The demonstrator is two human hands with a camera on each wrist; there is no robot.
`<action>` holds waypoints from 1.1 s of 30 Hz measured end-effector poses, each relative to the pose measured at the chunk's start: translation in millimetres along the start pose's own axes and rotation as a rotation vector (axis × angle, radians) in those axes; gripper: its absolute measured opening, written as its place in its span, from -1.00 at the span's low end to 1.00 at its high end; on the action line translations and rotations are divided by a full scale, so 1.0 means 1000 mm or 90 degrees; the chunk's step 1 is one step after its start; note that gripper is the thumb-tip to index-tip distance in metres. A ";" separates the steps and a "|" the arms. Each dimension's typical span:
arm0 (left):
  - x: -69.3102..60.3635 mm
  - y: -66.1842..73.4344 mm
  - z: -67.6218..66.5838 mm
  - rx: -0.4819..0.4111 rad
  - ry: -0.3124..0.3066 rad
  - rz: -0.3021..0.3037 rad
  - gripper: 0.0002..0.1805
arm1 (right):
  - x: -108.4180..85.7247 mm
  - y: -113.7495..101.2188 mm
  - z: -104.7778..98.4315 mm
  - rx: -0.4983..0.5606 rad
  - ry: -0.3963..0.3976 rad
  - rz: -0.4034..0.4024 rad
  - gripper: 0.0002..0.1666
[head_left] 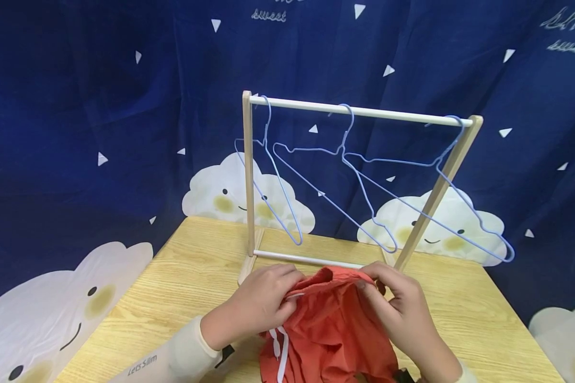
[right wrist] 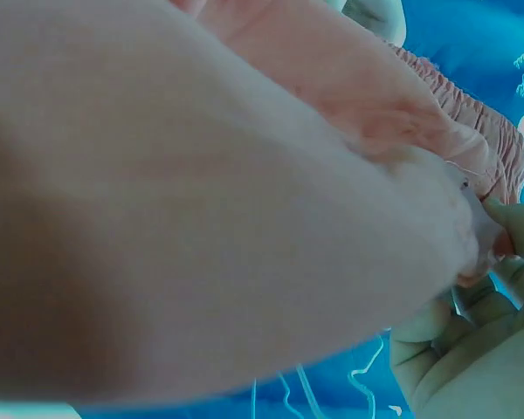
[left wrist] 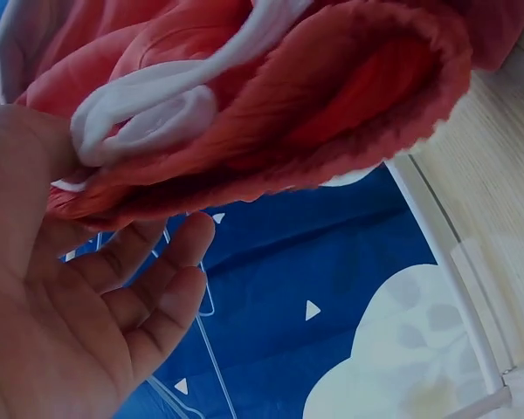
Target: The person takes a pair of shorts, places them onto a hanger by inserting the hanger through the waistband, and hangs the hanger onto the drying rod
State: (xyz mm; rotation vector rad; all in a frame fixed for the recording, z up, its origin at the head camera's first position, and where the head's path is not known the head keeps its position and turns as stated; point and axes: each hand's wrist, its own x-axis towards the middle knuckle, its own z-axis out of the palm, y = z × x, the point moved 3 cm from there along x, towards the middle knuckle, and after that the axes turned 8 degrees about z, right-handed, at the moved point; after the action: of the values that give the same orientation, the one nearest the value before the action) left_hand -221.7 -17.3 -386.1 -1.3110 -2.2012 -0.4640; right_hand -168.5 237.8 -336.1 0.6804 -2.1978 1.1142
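Observation:
Red drawstring pants (head_left: 337, 332) hang from both hands above the front of the table, waistband upward. My left hand (head_left: 265, 298) pinches the left side of the waistband between thumb and index finger. In the left wrist view, the other fingers of that hand (left wrist: 79, 314) are loosely bent below the fabric. A white drawstring (head_left: 282, 354) dangles at the left of the pants. On the opposite side, my right hand (head_left: 404, 308) pinches the waistband with its thumb on the near face. Gathered elastic (left wrist: 367, 131) surrounds the partly spread waist opening. The legs' lower ends are out of view.
Behind the pants stands a small wood-and-white garment rack (head_left: 311, 105). Three blue wire hangers hang on it: a left one (head_left: 281, 183), a middle one (head_left: 316, 191) and a right one (head_left: 412, 213). A dark blue curtain (head_left: 100, 80) backs the wooden table (head_left: 172, 287).

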 end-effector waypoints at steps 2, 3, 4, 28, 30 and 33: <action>0.000 -0.001 -0.002 -0.007 0.004 -0.004 -0.73 | 0.000 0.002 -0.003 0.003 -0.002 0.031 -0.62; 0.000 -0.001 -0.003 -0.014 0.007 -0.008 -0.75 | 0.000 0.003 -0.004 0.005 -0.002 0.051 -0.69; 0.000 -0.002 -0.004 -0.021 0.009 -0.012 -0.78 | 0.000 0.004 -0.005 0.006 0.000 0.068 -0.75; -0.002 -0.020 -0.039 -0.110 -0.030 -0.049 -0.76 | 0.005 0.024 -0.015 0.030 0.012 0.238 -0.89; -0.002 -0.021 -0.041 -0.132 -0.045 -0.042 -0.73 | 0.006 0.025 -0.015 0.030 -0.001 0.245 -0.91; -0.003 -0.023 -0.043 -0.158 -0.072 -0.029 -0.67 | 0.006 0.027 -0.015 0.032 -0.021 0.251 -0.92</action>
State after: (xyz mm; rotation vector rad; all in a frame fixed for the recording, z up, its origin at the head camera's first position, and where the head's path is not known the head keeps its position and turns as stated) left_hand -229.7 -52.9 -354.2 -1.4469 -2.3291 -0.7155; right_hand -186.7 263.7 -339.5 0.2893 -2.4031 1.3612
